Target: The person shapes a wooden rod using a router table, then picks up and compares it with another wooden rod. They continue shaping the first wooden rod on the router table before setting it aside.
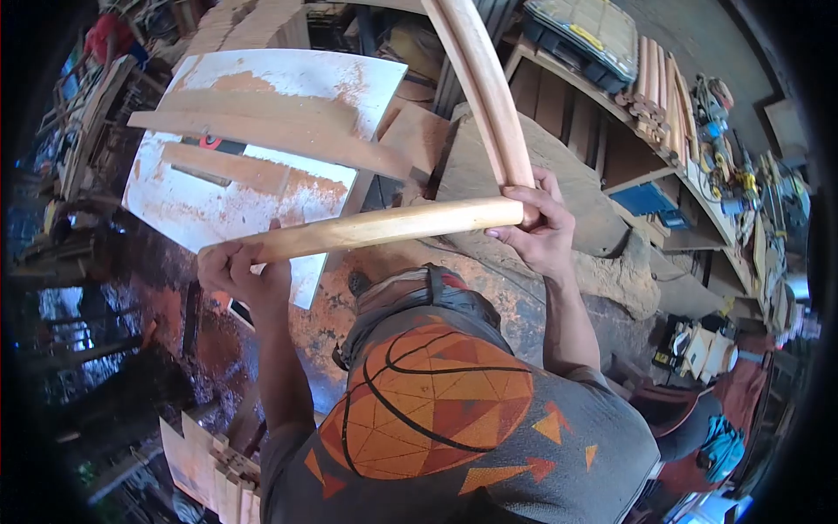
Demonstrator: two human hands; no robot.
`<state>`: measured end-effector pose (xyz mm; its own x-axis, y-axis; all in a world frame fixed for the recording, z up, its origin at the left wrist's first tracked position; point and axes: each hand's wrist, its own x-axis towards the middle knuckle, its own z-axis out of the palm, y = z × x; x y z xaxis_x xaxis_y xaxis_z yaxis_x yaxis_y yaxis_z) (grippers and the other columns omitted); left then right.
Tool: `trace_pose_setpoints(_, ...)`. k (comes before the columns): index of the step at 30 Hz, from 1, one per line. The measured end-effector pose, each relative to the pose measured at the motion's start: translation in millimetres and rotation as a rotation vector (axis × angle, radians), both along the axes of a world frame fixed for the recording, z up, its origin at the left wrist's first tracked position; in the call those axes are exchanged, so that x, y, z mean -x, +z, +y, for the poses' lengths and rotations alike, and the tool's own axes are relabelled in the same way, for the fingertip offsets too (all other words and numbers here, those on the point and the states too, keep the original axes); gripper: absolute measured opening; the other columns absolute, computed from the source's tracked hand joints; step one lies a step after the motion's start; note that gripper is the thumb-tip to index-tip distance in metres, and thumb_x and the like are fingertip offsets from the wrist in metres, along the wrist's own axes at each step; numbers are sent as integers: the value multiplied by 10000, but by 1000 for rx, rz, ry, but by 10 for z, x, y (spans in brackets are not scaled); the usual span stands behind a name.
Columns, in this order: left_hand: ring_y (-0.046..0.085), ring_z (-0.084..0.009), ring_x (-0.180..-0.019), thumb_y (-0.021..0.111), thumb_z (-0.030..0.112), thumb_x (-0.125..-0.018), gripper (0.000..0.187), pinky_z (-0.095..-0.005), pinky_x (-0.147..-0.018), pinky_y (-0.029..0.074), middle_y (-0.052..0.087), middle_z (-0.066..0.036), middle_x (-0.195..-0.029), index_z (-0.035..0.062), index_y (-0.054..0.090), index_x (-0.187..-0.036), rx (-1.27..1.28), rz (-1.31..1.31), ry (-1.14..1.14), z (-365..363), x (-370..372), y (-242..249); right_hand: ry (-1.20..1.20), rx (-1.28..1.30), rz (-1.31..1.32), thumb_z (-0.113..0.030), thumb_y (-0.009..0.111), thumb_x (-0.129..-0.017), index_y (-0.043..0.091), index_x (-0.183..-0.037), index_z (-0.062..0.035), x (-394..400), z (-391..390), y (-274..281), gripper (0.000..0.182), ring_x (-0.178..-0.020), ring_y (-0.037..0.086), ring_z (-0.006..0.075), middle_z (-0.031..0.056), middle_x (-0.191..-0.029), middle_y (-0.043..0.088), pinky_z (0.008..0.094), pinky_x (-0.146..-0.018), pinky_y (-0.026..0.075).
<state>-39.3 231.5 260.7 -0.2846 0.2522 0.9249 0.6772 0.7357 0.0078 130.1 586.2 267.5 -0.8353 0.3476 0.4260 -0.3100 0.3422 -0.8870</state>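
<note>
A smooth, slightly curved wooden piece (393,224) lies crosswise in front of my chest. My left hand (244,266) is wrapped round its left end. At its right end, my right hand (539,223) pinches it together with the lower end of a second, grooved wooden piece (484,87), which rises toward the top of the view. The two ends meet at an angle between my right fingers and thumb.
A white sawdust-covered table (175,205) with boards (262,118) stands at the upper left. A large wood slab (559,183) lies at the right, beside shelving (642,162) with a toolbox (589,39). Wood pieces (209,463) stand at the lower left.
</note>
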Motion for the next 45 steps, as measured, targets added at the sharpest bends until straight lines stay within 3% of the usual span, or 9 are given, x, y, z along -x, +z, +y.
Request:
trace_pose_setpoints(11, 545, -280, -1057, 891, 127, -685, 416, -452, -947, 412, 595, -26, -1148, 135, 706, -1058, 151, -242, -115, -528, 183, -46, 112, -5, -79, -76, 929, -707, 733, -1174, -37, 170, -263, -55, 508, -1163, 591, 207, 124, -1261, 581, 312, -975, 518)
trace_pose_setpoints(13, 529, -298, -1137, 884, 216, -684, 507, -481, -1005, 386, 621, -29, -1214, 134, 710, -1153, 260, -353, -121, -504, 261, 77, 80, 321, -381, -76, 886, -775, 711, -1211, -21, 49, -281, -342, 473, -1113, 606, 177, 110, -1200, 622, 304, -980, 498)
trace_pose_setpoints(16, 491, -319, -1226, 846, 392, -698, 607, -520, -1093, 313, 623, -28, -1277, 154, 691, -1234, 352, -465, -182, -272, 509, -21, -54, 553, -609, -220, 744, -945, 706, -1192, -37, -200, -440, -770, 310, -551, 499, 57, -9, -747, 617, 225, -462, 346)
trace_pose_setpoints(22, 441, -294, -1261, 797, 446, -767, 574, -509, -1124, 304, 590, -48, -1237, 118, 691, -1227, 466, -547, -277, 96, 790, -603, -152, 845, -496, -298, 692, -995, 723, -1082, -46, -283, -564, -886, 268, -493, 437, 74, -17, -664, 550, 261, -428, 319)
trace_pose_setpoints(32, 388, -357, -1319, 772, 455, -830, 590, -513, -1152, 291, 481, -157, -1372, 109, 651, -1293, 575, -843, -299, 324, 1202, -899, -251, 500, -710, -308, 737, -963, 697, -997, -19, 69, -442, -1306, 294, -455, 395, 77, -37, -581, 480, 267, -435, 326)
trace_pose_setpoints(37, 362, -426, -1336, 731, 471, -871, 769, -598, -1153, 256, 437, -246, -1398, -44, 504, -1395, 246, -786, 47, 435, 848, -1386, -343, 877, -688, -500, 750, -916, 662, -1031, -84, 333, -558, -1413, 441, -560, 467, 109, -5, -731, 503, 279, -481, 357)
trace_pose_setpoints(39, 232, -477, -1469, 690, 566, -883, 958, -629, -1199, 153, 333, -340, -1533, -120, 376, -1473, 262, -1098, 64, 624, 407, -1193, -295, 920, -665, -507, 748, -916, 662, -1031, -93, 249, -604, -1550, 438, -572, 468, 110, -12, -742, 501, 277, -493, 363)
trace_pose_setpoints(44, 135, -509, -1503, 646, 627, -888, 1097, -651, -1206, 55, 190, -395, -1592, -209, 264, -1486, 136, -1121, -1, 884, 299, -1440, -354, 988, -602, -399, 672, -1002, 683, -1039, -81, 507, -915, -1574, 321, -483, 343, 73, -67, -619, 416, 273, -445, 261)
trace_pose_setpoints(45, 115, -513, -1507, 636, 640, -887, 1116, -657, -1204, 28, 166, -399, -1597, -217, 247, -1487, 182, -1088, 74, 882, 353, -1400, -261, 999, -638, -489, 733, -933, 688, -1092, -110, 529, -864, -1591, 413, -584, 457, 87, -41, -781, 508, 270, -510, 379)
